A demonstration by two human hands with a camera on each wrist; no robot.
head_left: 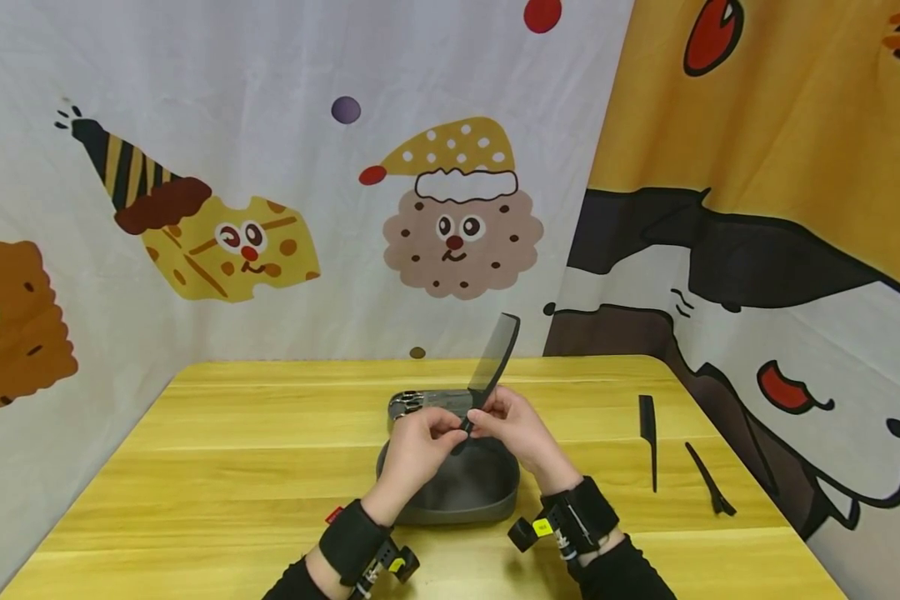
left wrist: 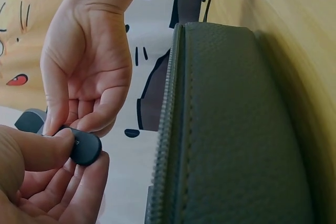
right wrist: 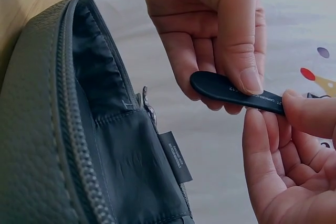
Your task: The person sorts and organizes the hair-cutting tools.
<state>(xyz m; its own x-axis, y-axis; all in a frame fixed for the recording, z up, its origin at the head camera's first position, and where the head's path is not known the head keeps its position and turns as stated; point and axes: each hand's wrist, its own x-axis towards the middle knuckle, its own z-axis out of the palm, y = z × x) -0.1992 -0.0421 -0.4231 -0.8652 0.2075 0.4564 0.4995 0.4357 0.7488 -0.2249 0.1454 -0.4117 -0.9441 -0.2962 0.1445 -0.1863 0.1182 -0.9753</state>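
Both hands hold a black comb (head_left: 504, 350) above an open dark grey zippered case (head_left: 457, 510), its toothed part tilted up and to the right. My left hand (head_left: 417, 446) pinches the handle's rounded end between thumb and fingers. Closer to the teeth, my right hand (head_left: 521, 429) pinches the same handle. Small pale lettering shows on the handle (right wrist: 215, 86) in the right wrist view. Dark lining (right wrist: 134, 156) and a zip edge are visible inside the case. Its raised lid (head_left: 442, 402) stands behind, partly covered by the hands, with shiny metal pieces (head_left: 405, 402) at its left.
Right of the case, a black tail comb (head_left: 648, 421) lies on the wooden table (head_left: 232, 483). Beside it lies a black hair clip (head_left: 708, 477). A printed cartoon curtain (head_left: 285, 167) hangs behind the table's far edge and along the right side.
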